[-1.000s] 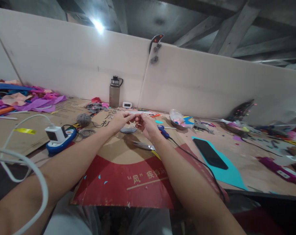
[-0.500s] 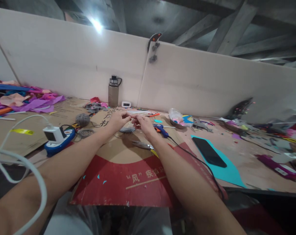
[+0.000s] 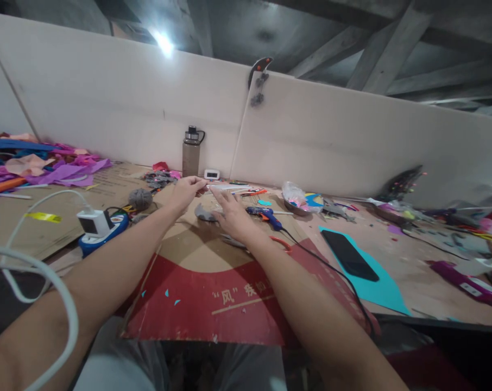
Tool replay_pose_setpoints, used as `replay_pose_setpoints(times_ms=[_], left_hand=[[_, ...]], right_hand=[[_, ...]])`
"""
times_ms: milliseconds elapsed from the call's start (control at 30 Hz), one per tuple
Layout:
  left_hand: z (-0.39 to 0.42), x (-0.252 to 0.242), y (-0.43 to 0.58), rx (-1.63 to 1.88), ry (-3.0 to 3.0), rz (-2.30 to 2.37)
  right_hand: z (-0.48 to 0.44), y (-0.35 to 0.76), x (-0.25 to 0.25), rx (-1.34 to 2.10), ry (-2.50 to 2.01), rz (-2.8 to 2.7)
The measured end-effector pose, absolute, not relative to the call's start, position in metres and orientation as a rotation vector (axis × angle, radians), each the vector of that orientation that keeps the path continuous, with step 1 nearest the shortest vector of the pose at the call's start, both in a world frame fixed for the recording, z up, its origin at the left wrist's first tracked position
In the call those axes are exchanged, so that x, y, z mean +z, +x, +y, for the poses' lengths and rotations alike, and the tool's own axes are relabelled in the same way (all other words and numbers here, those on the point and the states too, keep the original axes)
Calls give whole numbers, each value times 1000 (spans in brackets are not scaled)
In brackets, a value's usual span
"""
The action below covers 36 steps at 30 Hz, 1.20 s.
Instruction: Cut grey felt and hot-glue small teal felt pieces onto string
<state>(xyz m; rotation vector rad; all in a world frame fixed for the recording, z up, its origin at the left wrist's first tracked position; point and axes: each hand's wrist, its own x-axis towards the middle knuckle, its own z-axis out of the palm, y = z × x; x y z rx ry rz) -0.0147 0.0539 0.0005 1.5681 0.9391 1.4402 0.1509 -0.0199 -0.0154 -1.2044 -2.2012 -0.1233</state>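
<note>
My left hand (image 3: 190,192) is raised above the cardboard sheet (image 3: 184,252), thumb and fingers pinched together. Whatever sits between those fingertips is too small to make out. To its right, my right hand (image 3: 233,216) hovers low with its fingers stretched out and apart. Close beside the right fingers lies a grey crescent-shaped piece (image 3: 204,212). A pair of scissors (image 3: 284,244) is partly covered by my right wrist, its orange handle showing. A blue glue gun (image 3: 270,216) rests just right of my right hand.
A water bottle (image 3: 191,155) and small white clock (image 3: 212,174) stand by the partition. At left are a power strip (image 3: 85,245), grey yarn ball (image 3: 140,199) and felt scraps (image 3: 67,172). Rightward lie a phone (image 3: 349,255) on turquoise foam (image 3: 386,296) and a bowl (image 3: 301,208).
My hands have come apart. The left shifted slightly away leftward; the right moved down toward the cardboard, its fingers straightening. More of the grey crescent piece and the orange scissors handle now shows.
</note>
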Motion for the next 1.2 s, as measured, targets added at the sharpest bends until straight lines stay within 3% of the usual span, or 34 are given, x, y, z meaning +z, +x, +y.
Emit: replay_pose_setpoints(times_ms=[200,633,733,867,1033,1200], left_hand=[[60,0,-14,1321,1529,729],[57,5,-22,1102,1638,900],[52,8,-21,1040,1677,966],[44,9,-10,1227,1704,843],[39,10,3,1318,1258,493],[49,8,-2,1414,1042,556]], right_hand=[[-26,157,-14,-405,-1540,-2189],[-23,160,-14,-667,-1652,-2275],[-25,156,-18,-665,-1638,-2285],[-26,150,-22,-439,-1644,-2154],[-25,144,-23,-296,-1544,-1983],[-28,147,-19,-350,-1623,-1948]])
